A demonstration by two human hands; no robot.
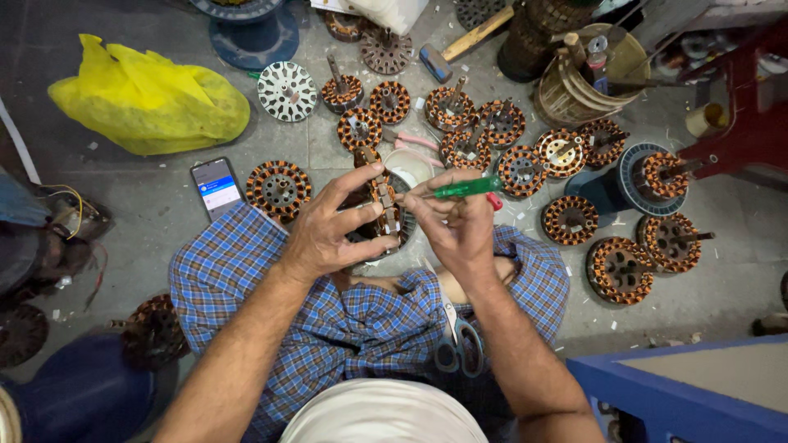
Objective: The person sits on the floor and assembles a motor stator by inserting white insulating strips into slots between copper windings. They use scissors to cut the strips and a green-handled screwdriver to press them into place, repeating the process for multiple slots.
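The motor stator is a round, dark steel core ringed with orange-brown copper windings, held up on edge above the person's lap, just over the blue checked cloth that covers the knees. The left hand wraps around it, fingers curled over the rim and thumb pressed on the near side, so the grip is closed on the stator. The right hand is pressed together in a pinch around a green-handled screwdriver, whose handle lies across the top of the fingers; its tip, towards the stator, is hidden behind the fingers. A pair of scissors rests on the cloth below the right wrist.

The grey concrete floor carries many more wound stators spread in loose rows, a smartphone with its screen lit, a crumpled yellow plastic bag, a hammer and a blue box edge at lower right.
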